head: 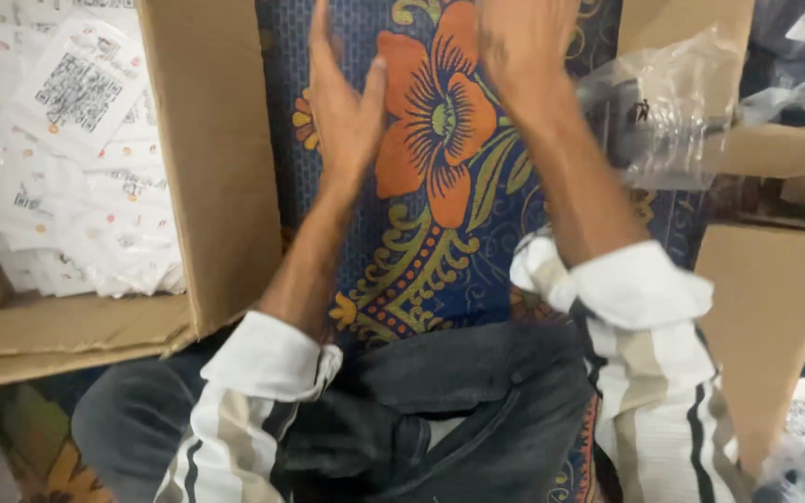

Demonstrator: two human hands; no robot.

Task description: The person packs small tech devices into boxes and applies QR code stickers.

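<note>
My left hand (345,102) is raised over a blue cloth with a large orange flower (440,112), fingers straight and together, palm turned toward the right, holding nothing. My right hand (524,42) is raised opposite it at the top of the view, partly cut off by the frame edge; it looks empty with fingers loosely spread. Both sleeves are rolled up, white with stripes. A crumpled clear plastic bag (668,112) lies just right of my right forearm.
An open cardboard box (221,177) at the left holds several white packets with printed square codes (76,149). More cardboard boxes (766,307) stand at the right, with plastic-wrapped items behind. My crossed legs in dark jeans (458,410) fill the bottom.
</note>
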